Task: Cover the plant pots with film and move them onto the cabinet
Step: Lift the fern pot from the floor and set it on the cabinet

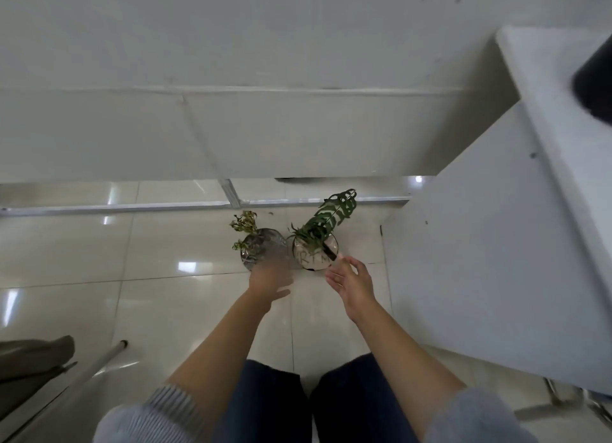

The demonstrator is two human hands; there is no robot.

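Two plant pots (pixel 288 249) side by side on tiled floor (pixel 149 277) near cabinet (pixel 480 244); left hand (pixel 270 278) blurred, right hand (pixel 351 282) spread, both empty beside pots.

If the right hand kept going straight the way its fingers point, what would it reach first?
Most likely the near rim of the right-hand pot holding the fern. The right hand, open, has its fingertips just short of it, though depth from this head view is uncertain.

Glossy pale floor tiles (pixel 165 270) carry two plant pots side by side: a film-wrapped pot (pixel 263 248) with a small yellowish plant and, touching or nearly so at its 3 o'clock, a fern pot (pixel 315 252). The white cabinet (pixel 480 244) stands at the fern pot's 3 o'clock.
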